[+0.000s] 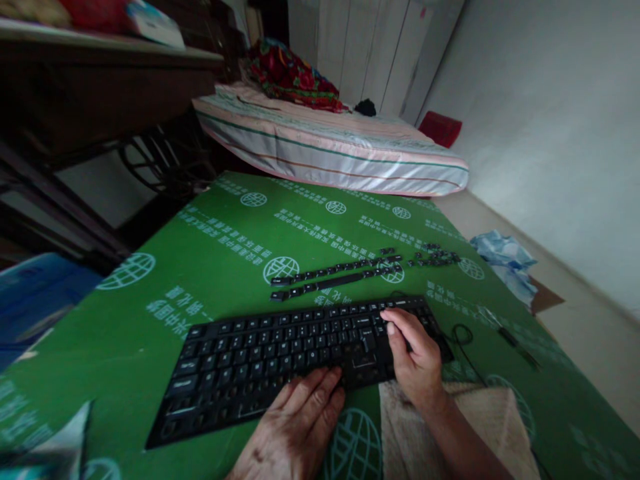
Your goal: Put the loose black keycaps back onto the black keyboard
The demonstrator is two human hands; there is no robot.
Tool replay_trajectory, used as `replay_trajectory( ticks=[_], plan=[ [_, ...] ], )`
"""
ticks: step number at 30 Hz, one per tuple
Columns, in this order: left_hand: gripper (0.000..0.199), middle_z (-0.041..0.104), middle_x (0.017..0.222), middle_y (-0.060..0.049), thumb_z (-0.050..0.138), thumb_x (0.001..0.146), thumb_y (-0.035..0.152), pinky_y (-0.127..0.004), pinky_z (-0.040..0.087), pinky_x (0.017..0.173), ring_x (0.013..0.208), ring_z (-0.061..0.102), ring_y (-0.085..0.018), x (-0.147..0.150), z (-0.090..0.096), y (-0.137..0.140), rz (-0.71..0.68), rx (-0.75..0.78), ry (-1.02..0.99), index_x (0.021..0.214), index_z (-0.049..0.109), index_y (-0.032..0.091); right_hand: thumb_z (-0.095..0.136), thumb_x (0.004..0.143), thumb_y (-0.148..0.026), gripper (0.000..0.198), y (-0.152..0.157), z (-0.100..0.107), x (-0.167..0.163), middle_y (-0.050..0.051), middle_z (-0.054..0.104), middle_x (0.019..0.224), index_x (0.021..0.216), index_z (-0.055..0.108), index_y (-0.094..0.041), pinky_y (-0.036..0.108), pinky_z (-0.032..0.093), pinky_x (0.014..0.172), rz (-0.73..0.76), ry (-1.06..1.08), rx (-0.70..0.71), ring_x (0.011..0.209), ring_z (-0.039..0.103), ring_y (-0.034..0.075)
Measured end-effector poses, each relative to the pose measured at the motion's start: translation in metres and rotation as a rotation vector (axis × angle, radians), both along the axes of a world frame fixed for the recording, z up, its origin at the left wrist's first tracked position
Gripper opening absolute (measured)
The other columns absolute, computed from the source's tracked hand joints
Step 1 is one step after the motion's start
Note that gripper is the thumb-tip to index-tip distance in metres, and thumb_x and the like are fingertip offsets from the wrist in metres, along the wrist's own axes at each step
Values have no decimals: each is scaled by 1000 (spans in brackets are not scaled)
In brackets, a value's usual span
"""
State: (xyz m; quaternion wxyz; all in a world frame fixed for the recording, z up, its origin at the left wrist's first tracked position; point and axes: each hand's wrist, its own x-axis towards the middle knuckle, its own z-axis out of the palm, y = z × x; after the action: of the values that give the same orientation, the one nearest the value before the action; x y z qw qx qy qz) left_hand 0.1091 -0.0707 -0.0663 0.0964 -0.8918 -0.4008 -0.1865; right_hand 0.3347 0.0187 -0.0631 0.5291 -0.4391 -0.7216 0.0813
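A black keyboard lies at an angle across the green board. Its front rows and a patch right of the main keys show bare sockets without keycaps. My left hand rests flat on the keyboard's front edge, fingers stretched out. Over the upper right key cluster, my right hand is closed, thumb and forefinger pinched together at the keys; whatever is between the fingertips is hidden. Beyond the keyboard, loose keycaps are laid out in two rows, one including a long space bar. More loose keycaps form a cluster farther right.
A beige cloth lies under my right forearm. The keyboard's cable curls beside a thin dark-handled tool at the right. A bed stands beyond the green board, and a dark wooden table is at left.
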Motion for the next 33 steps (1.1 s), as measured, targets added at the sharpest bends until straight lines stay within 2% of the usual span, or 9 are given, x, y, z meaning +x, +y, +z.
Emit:
replay_trajectory(
  ticks=[11, 23, 33],
  plan=[
    [42, 52, 140, -6, 33, 93, 11, -36, 38, 104, 130, 41, -23, 0, 0, 1, 5, -5, 8, 128, 55, 18, 51, 88, -9, 28, 0, -1, 1, 5, 70, 97, 108, 65, -22, 30, 55, 83, 16, 27, -48, 90, 66, 16],
    [37, 57, 134, -5, 38, 92, 12, -33, 42, 103, 127, 47, -20, 0, -1, 3, 0, -23, -84, 122, 59, 20, 52, 87, -9, 29, 0, -1, 0, 5, 71, 95, 109, 65, -23, 30, 55, 83, 29, 44, -61, 89, 67, 16],
    [37, 61, 129, -4, 37, 94, 10, -32, 42, 104, 125, 49, -19, -3, -3, 8, -23, 43, -81, 118, 62, 19, 51, 87, -7, 31, 0, -1, -1, 4, 70, 95, 110, 64, -23, 27, 55, 82, 43, 40, -73, 89, 66, 14]
  ],
)
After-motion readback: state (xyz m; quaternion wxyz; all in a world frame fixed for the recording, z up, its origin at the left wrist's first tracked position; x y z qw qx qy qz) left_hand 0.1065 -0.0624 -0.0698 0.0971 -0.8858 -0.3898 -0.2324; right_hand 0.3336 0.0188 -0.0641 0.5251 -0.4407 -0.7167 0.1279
